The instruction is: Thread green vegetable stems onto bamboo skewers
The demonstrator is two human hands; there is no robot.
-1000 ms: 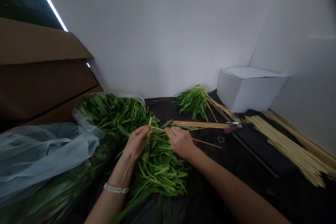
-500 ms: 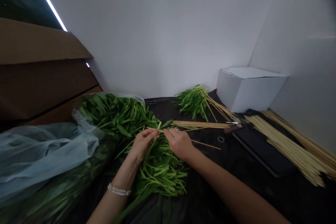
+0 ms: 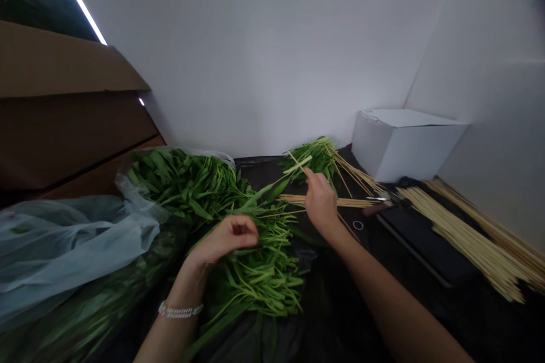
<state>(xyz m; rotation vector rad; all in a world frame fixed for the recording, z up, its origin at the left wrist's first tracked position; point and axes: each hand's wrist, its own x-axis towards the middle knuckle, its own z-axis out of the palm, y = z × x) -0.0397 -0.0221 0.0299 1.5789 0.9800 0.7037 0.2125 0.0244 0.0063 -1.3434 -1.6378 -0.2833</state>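
My right hand [image 3: 321, 201] is closed on a thin wooden stick [image 3: 298, 162] with a green stem across it near its upper tip; long leaves trail down to the left from the stem. My left hand [image 3: 232, 235], its fingers curled with nothing visible between them, hovers over the left edge of a heap of leafy stems [image 3: 270, 283]. Behind my right hand lies a second bunch of greens [image 3: 319, 150] with sticks [image 3: 355, 173] threaded at its right side. Several loose sticks [image 3: 351, 202] lie just beyond my right wrist.
At the left are a clear plastic bag [image 3: 85, 238] of greens and a cardboard box [image 3: 63, 68]. At the right lie a dark flat case [image 3: 426, 244], many pale sticks [image 3: 464, 238], a tape ring [image 3: 358, 225], and a white box [image 3: 409, 144].
My right hand has moved up and right with the stick and stem, away from my left hand. My left hand has let go and dropped slightly lower left.
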